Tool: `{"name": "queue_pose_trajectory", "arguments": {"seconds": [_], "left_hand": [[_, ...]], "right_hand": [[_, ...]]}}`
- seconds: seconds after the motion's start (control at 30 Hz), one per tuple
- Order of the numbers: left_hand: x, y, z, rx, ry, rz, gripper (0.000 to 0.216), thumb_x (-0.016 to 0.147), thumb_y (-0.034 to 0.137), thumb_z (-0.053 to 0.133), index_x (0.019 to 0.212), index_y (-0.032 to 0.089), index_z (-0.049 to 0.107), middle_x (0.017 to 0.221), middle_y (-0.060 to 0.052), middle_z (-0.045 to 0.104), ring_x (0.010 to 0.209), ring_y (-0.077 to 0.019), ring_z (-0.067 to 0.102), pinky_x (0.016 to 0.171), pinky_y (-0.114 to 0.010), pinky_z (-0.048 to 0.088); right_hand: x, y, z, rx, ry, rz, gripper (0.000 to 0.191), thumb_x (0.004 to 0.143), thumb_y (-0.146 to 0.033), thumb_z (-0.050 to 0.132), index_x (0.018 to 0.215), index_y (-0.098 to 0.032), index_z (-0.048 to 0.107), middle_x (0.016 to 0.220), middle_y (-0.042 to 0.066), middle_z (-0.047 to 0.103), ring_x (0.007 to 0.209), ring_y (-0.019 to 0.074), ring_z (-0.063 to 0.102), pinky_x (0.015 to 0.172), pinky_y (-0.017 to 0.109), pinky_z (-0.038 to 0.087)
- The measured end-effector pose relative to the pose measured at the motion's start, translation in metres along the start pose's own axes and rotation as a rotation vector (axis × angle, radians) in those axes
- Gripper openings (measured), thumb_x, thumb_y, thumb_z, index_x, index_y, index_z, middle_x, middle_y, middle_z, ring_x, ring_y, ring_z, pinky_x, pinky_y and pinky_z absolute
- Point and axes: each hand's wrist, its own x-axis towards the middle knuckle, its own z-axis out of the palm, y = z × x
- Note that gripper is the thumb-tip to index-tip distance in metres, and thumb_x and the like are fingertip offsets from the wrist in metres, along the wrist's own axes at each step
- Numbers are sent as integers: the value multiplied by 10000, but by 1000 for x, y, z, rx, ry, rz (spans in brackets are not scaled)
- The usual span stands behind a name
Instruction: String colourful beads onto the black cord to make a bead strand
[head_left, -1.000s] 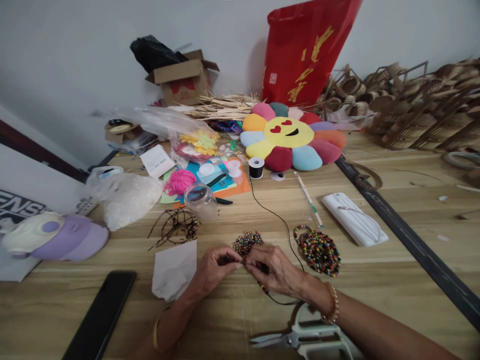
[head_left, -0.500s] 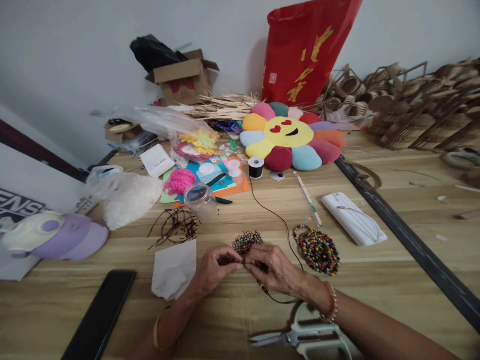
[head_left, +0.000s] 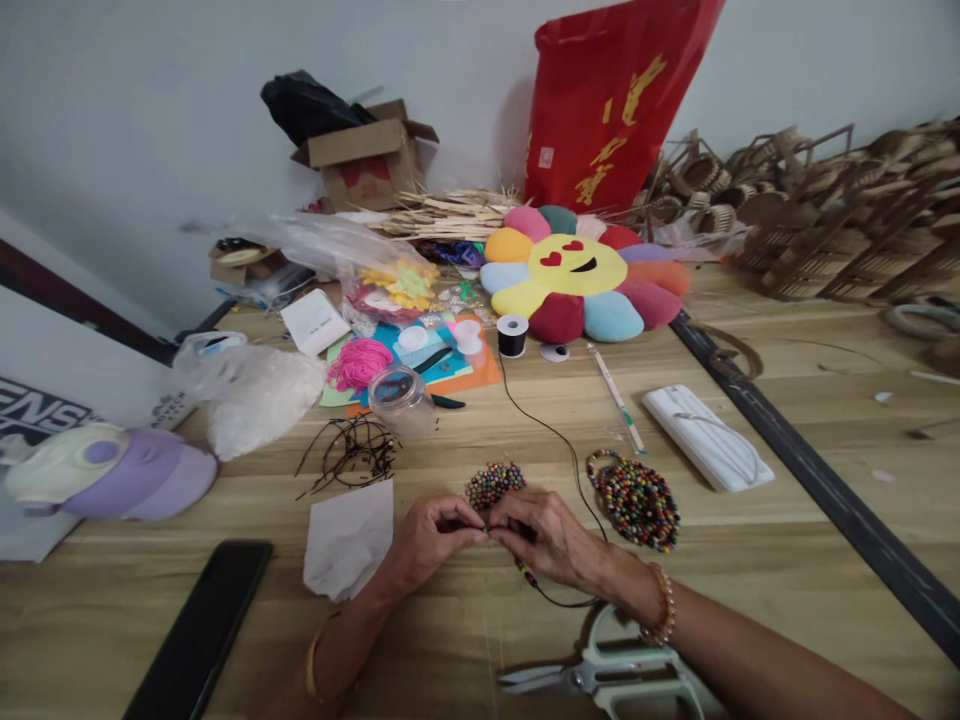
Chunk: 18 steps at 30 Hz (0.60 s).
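My left hand (head_left: 433,538) and my right hand (head_left: 545,537) meet fingertip to fingertip low in the middle of the wooden table (head_left: 750,560). Both are pinched shut on a black cord (head_left: 551,430) strung with a few beads, which trails below my right hand. The cord runs back to a black spool (head_left: 513,336). A small pile of coloured beads (head_left: 493,483) lies just beyond my fingers. A beaded mat (head_left: 634,499) lies to the right of my right hand.
White scissors (head_left: 600,672) lie under my right forearm. A black phone (head_left: 201,630) and white paper (head_left: 348,540) sit at the left, with cord scraps (head_left: 350,452), a clear jar (head_left: 400,400), a flower cushion (head_left: 576,272), a white case (head_left: 706,436) and a red bag (head_left: 615,95) farther back.
My fingertips have shifted very slightly on the cord; nothing else has moved.
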Motion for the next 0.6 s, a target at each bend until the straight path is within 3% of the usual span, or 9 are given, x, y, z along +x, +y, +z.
{"name": "queue_pose_trajectory", "arguments": {"seconds": [0.23, 0.6], "left_hand": [[0, 5, -4, 41, -63, 39, 141, 705, 270, 673, 699, 137, 720, 659, -46, 724, 622, -157, 630, 597, -228, 458], [-1, 8, -1, 63, -41, 85, 138, 705, 260, 657, 634, 148, 693, 634, -29, 706, 614, -150, 608, 624, -231, 449]], "right_hand": [[0, 0, 1, -24, 11, 0, 87, 875, -172, 552, 795, -164, 586, 673, 11, 593, 578, 117, 509, 564, 216, 386], [1, -7, -4, -6, -43, 7, 96, 862, -230, 609, 917, -165, 566, 759, 15, 583, 638, 121, 520, 598, 226, 408]]}}
